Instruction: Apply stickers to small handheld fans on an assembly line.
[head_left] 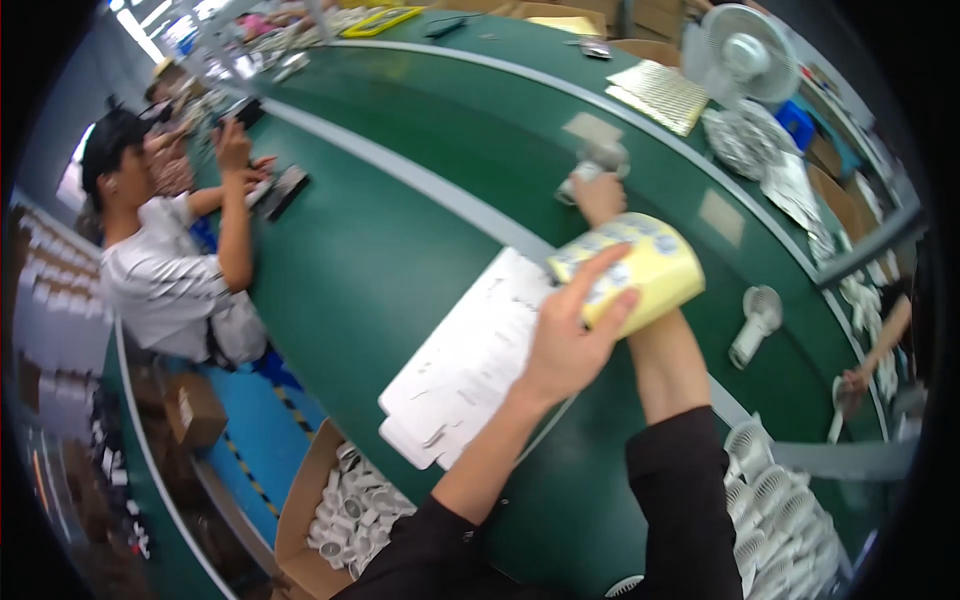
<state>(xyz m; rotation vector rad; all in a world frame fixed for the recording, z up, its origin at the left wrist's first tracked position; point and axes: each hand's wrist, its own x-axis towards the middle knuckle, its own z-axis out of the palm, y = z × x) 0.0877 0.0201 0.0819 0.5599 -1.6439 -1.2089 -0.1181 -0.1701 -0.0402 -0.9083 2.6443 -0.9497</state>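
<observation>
My left hand (570, 335) grips a curled yellow sheet of stickers (635, 265) above the green conveyor belt (400, 250). My right hand (598, 195) reaches far forward over the belt and holds a small white handheld fan (592, 165) by its body. Below my left hand lies a stack of white backing sheets (465, 365) on the belt. Both forearms wear black sleeves pushed up.
Another white handheld fan (755, 320) lies on the belt at right. Several white fans fill a bin (780, 510) at lower right and a cardboard box (345, 510) at lower left. A person in a white shirt (160, 280) works at left. A desk fan (745, 55) stands far right.
</observation>
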